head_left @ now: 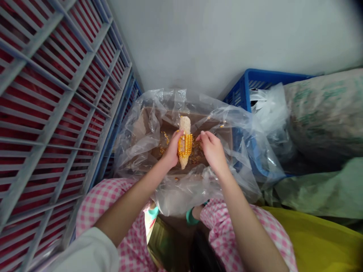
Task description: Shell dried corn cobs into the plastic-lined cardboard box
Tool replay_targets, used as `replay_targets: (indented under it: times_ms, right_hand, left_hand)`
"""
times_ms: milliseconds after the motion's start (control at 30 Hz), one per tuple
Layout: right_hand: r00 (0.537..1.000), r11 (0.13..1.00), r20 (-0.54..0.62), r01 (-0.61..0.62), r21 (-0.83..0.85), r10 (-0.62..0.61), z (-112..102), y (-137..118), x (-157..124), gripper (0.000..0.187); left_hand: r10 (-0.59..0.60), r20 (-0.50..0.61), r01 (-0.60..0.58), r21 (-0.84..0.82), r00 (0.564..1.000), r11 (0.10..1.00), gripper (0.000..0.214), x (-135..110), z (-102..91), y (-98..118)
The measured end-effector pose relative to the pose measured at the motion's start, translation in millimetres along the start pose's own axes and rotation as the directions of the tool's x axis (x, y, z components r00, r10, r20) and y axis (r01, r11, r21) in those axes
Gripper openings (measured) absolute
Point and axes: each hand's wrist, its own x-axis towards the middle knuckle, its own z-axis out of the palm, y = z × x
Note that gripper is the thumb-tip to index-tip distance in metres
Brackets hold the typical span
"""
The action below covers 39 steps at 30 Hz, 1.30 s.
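My left hand grips an ear of corn from its left side, thumb across the front. Yellow kernels cover the ear's middle, while its upper part and lower tip are bare pale cob. To the right of the ear, and apart from it, is my right hand, its fingers curled with the tips close together. Whether a kernel sits in those fingertips is too small to make out. Beneath both hands, loose kernels lie in a cardboard box lined with a clear plastic sheet.
Grey slatted crates with red contents rise on the left. A blue crate at right holds white plastic bags and a large filled sack. A white wall stands behind. Yellow material lies at lower right.
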Motion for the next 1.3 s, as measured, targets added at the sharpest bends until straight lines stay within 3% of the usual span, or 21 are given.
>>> replay_targets:
  times_ms: [33, 100, 233, 333, 667, 1067, 1167, 1300]
  right_hand:
    - [0.996, 0.978, 0.042, 0.090, -0.190, -0.083, -2, -2, -2, 0.028]
    - [0.973, 0.847, 0.145, 0.227, -0.480, -0.178, -7, -5, -6, 0.029]
    - [0.960, 0.670, 0.215, 0.281, -0.687, -0.181, -13, -8, -9, 0.031]
    - [0.953, 0.624, 0.236, 0.303, -0.720, -0.190, -15, -9, -9, 0.031]
    - [0.949, 0.589, 0.249, 0.315, -0.744, -0.193, -17, -12, -8, 0.031]
    - [0.951, 0.547, 0.250, 0.310, -0.778, -0.184, -21, -16, -10, 0.031]
    - [0.949, 0.524, 0.267, 0.314, -0.791, -0.165, -21, -19, -11, 0.031]
    - [0.941, 0.474, 0.322, 0.333, -0.815, -0.107, -22, -21, -10, 0.030]
  left_hand:
    - [0.046, -0.026, -0.046, 0.010, 0.999, 0.999, 0.027, 1, -0.1, 2]
    - [0.152, -0.076, -0.147, 0.065, 0.986, 0.987, 0.023, 2, -0.1, 6]
    - [0.273, -0.122, -0.247, 0.192, 0.954, 0.950, 0.020, 2, -0.4, 9]
    - [0.315, -0.108, -0.286, 0.223, 0.943, 0.932, 0.022, 2, -1.3, 7]
    - [0.409, -0.048, -0.370, 0.339, 0.911, 0.865, 0.025, 5, -5.3, 3]
    - [0.441, -0.039, -0.376, 0.460, 0.897, 0.805, 0.026, 2, -0.8, 8]
    - [0.454, -0.012, -0.373, 0.552, 0.891, 0.746, 0.027, 1, -0.3, 8]
    - [0.493, 0.099, -0.421, 0.679, 0.864, 0.602, 0.030, -4, 0.5, 6]
